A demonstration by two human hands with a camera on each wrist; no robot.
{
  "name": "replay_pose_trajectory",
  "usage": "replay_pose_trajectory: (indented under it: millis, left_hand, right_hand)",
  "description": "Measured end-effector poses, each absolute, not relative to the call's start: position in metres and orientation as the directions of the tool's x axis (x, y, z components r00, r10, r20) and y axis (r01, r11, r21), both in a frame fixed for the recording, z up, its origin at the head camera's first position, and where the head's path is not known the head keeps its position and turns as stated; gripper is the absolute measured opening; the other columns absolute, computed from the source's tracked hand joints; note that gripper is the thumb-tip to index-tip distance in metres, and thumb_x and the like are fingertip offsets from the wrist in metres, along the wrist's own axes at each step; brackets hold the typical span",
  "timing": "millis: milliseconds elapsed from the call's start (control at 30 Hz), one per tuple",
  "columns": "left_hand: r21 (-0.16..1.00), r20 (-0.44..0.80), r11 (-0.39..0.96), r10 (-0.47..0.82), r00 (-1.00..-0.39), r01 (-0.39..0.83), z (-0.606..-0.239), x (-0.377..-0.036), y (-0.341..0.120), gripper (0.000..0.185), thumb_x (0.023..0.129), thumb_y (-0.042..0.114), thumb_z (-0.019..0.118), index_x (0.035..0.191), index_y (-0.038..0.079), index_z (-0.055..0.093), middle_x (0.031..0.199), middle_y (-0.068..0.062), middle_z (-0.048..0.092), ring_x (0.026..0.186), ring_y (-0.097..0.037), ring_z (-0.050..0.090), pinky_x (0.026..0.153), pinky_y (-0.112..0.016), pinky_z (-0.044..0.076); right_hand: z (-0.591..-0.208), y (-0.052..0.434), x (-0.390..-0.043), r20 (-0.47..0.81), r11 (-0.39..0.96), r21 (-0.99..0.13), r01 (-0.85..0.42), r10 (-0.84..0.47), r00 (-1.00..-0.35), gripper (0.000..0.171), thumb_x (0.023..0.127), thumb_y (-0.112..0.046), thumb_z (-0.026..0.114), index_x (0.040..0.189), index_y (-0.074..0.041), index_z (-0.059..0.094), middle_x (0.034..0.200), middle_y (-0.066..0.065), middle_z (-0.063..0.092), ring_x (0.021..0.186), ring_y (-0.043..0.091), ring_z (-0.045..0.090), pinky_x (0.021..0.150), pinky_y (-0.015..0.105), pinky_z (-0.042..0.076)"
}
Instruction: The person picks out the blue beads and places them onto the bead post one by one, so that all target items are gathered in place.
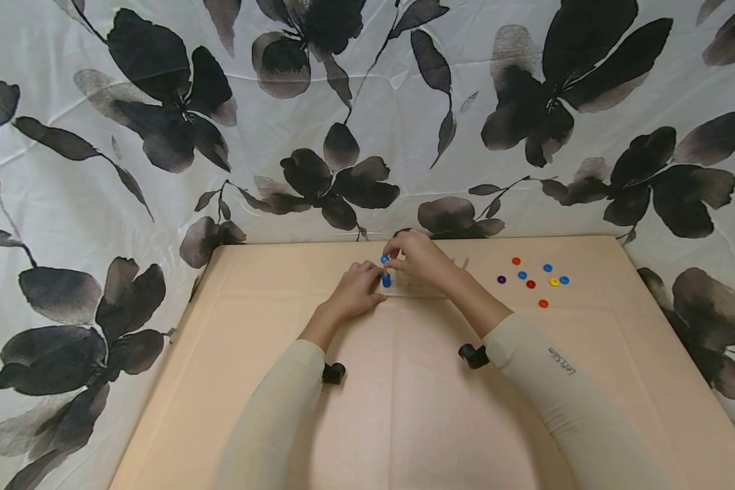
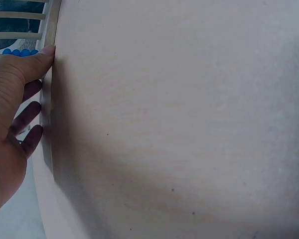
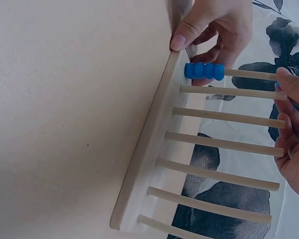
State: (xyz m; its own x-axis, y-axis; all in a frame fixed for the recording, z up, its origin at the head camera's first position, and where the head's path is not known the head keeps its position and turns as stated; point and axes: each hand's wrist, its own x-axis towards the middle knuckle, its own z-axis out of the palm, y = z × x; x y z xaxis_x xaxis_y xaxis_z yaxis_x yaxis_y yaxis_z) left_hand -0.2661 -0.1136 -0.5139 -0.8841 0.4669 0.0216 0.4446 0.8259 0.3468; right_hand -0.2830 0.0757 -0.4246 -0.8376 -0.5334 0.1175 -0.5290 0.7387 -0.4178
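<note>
A wooden peg stand (image 3: 149, 144) with a row of thin pegs stands near the table's far edge. Several blue beads (image 3: 204, 70) are stacked at the foot of its leftmost peg. My left hand (image 1: 355, 289) grips that end of the base, thumb on the near edge and fingers around the back, as the left wrist view (image 2: 47, 109) partly shows too. At the top of the same peg, my right hand (image 1: 419, 257) pinches another blue bead (image 1: 384, 259). The fingers cover most of this bead in the right wrist view. The remaining pegs in sight carry no beads.
Loose orange, red, yellow, purple and blue beads, such as the yellow bead (image 1: 554, 282), lie scattered right of the stand on the tan tabletop (image 1: 392, 395). Behind the table hangs a white cloth (image 1: 429, 136) with dark flowers.
</note>
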Motion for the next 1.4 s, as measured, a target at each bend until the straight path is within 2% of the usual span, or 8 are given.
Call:
replay_pose_trajectory:
  millis: [533, 833, 1400]
  left_hand:
    - [0.332, 0.036, 0.821, 0.481, -0.876, 0.464, -0.513, -0.27, -0.116, 0.057, 0.083, 0.039, 0.073, 0.131, 0.012, 0.057, 0.124, -0.001, 0.056, 0.112, -0.024, 0.049, 0.094, -0.042, 0.044]
    - [0.343, 0.023, 0.822, 0.476, -0.879, 0.454, -0.512, -0.272, -0.116, 0.057, 0.084, 0.039, 0.073, 0.131, 0.012, 0.057, 0.123, -0.001, 0.056, 0.111, -0.024, 0.049, 0.093, -0.043, 0.044]
    - [0.338, -0.001, 0.833, 0.466, -0.885, 0.438, -0.513, -0.275, -0.116, 0.055, 0.084, 0.04, 0.072, 0.13, 0.014, 0.057, 0.127, 0.0, 0.055, 0.116, -0.023, 0.048, 0.098, -0.042, 0.043]
  right_hand:
    - [-0.425, 0.074, -0.284, 0.125, 0.75, -0.408, -0.521, -0.519, -0.846, 0.02, 0.086, -0.029, 0.073, 0.1, -0.015, 0.073, 0.091, -0.001, 0.069, 0.092, 0.021, 0.061, 0.082, 0.034, 0.049]
    - [-0.425, 0.074, -0.285, 0.115, 0.762, -0.402, -0.509, -0.509, -0.853, 0.021, 0.087, -0.029, 0.072, 0.101, -0.014, 0.074, 0.094, 0.0, 0.07, 0.094, 0.021, 0.061, 0.085, 0.035, 0.05]
    - [-0.417, 0.102, -0.276, 0.15, 0.735, -0.499, -0.458, -0.448, -0.882, 0.025, 0.086, -0.029, 0.072, 0.107, -0.014, 0.071, 0.096, 0.001, 0.068, 0.095, 0.019, 0.058, 0.083, 0.036, 0.05]
